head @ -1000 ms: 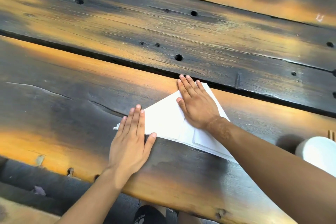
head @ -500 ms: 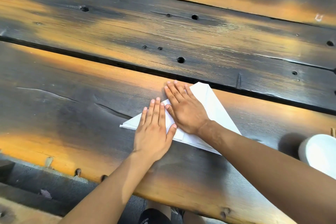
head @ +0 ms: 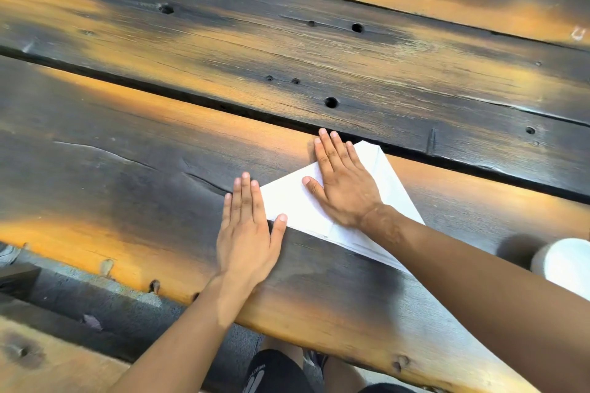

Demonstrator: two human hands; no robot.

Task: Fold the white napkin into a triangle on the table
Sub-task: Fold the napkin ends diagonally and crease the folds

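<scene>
Both hands are flat on the desk (head: 127,169), fingers straight and together, gripping nothing. The napkin (head: 293,201) lies folded on the near plank, a white triangle with its tip pointing at the dark gap between planks. The right hand (head: 343,183) presses palm-down on the napkin's upper part, fingertips reaching past its far edge onto wood. The left hand (head: 247,233) lies flat at the napkin's left corner, thumb spread and touching the lower edge. A white cup (head: 565,265) sits at the right edge, well apart from the napkin.
</scene>
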